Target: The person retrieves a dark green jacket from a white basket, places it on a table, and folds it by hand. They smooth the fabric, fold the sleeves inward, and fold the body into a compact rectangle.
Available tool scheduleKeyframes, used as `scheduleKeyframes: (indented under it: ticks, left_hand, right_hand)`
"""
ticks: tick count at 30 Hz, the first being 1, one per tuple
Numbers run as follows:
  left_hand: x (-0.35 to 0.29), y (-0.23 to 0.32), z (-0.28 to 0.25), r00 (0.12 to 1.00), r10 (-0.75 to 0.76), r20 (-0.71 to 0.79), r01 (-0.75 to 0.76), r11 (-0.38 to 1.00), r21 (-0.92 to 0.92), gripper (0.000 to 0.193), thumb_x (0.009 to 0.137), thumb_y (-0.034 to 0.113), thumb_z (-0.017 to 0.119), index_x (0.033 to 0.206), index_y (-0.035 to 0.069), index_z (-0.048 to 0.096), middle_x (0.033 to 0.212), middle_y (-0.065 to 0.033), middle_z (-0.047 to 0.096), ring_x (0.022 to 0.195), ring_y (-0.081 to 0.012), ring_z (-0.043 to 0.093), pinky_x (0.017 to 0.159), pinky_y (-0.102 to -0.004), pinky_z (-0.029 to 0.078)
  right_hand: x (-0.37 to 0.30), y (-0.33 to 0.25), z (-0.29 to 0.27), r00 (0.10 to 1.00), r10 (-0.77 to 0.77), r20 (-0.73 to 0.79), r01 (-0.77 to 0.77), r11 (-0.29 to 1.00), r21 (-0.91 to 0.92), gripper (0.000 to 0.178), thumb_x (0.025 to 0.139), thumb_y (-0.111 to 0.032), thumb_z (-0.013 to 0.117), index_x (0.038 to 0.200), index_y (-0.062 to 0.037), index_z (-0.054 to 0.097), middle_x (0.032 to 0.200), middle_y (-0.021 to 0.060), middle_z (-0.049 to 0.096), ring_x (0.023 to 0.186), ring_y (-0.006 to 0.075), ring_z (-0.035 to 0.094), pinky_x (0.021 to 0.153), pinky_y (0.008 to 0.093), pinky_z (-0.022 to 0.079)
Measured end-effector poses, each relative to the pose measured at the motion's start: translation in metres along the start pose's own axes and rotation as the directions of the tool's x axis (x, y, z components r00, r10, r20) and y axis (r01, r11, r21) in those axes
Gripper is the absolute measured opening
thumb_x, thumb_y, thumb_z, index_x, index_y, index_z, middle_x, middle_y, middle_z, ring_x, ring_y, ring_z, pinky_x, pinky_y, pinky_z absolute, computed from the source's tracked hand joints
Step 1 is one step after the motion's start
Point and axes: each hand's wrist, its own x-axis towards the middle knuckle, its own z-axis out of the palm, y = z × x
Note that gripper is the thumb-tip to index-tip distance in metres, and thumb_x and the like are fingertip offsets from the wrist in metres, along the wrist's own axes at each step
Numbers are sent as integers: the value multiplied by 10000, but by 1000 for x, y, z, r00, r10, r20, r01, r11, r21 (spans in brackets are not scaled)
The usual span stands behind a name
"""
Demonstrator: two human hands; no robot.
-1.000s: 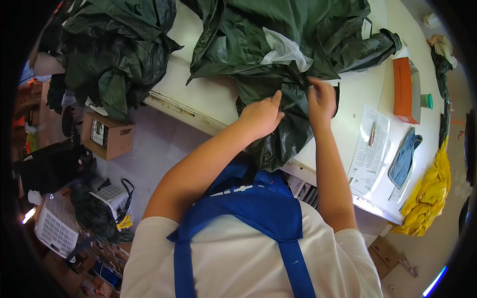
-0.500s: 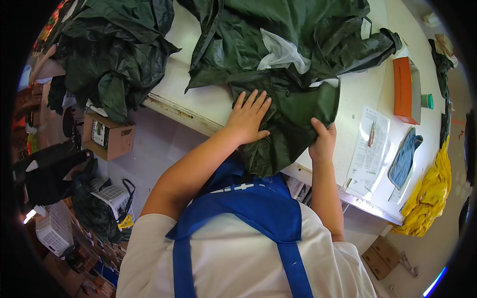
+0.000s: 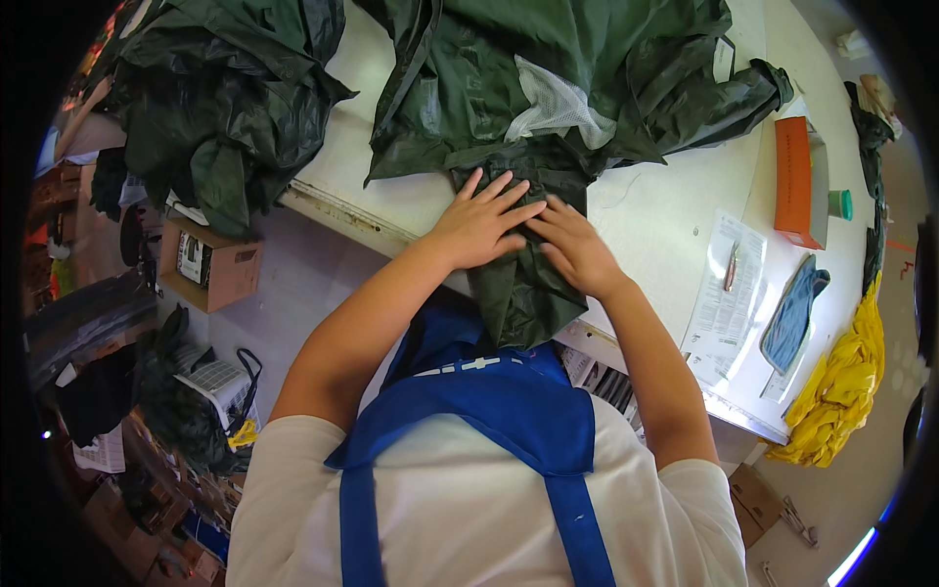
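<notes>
Okay, palms down: left hand flat, fingers splayed; right hand angled inward, fingers extended; both rest without gripping on green garment, folded strip overhanging desk, pointing lengthwise toward apron.

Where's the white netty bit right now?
In the head view, the white mesh is at upper centre-right, on the dark green garment, just beyond the left hand and right hand.

Left hand, right hand seemingly flat
</notes>
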Motion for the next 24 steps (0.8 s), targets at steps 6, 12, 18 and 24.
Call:
scheduleKeyframes:
  ticks: [6,12,18,24]
  left_hand:
    - [-7,4,0,993,-34,110,27,998,64,804,733,588,626,1429,314,330,1536,-86,169,1419,-298,130,1112,-559,65]
    - [-29,-17,9,970,34,239,-5,993,-121,507,915,371,467,1368,150,412,1455,-103,357,1367,-258,290,1132,-492,98]
    - [-18,41,-58,907,-148,-394,23,952,-307,277,812,164,624,1065,50,624,1024,-105,590,974,-241,548,866,-375,425]
    - [-29,68,1,977,-198,-76,202,978,43,448,683,220,697,1082,35,612,1079,-71,574,983,-250,521,835,-383,396]
  right_hand:
    - [-48,-22,-28,983,-65,170,84,991,-104,761,651,-46,642,1363,-208,429,1450,43,365,1371,283,279,1095,499,240]
    - [3,-17,-4,848,527,-54,-447,767,460,186,811,-226,652,818,-45,613,742,200,598,708,402,573,638,441,467]
    - [10,-11,18,778,627,-40,-611,771,179,328,842,-324,620,738,-16,580,705,226,607,669,415,589,619,467,478]
    - [38,-25,-24,821,80,-565,-127,991,-44,322,798,-197,654,1086,-72,582,951,142,647,924,337,597,813,416,456]
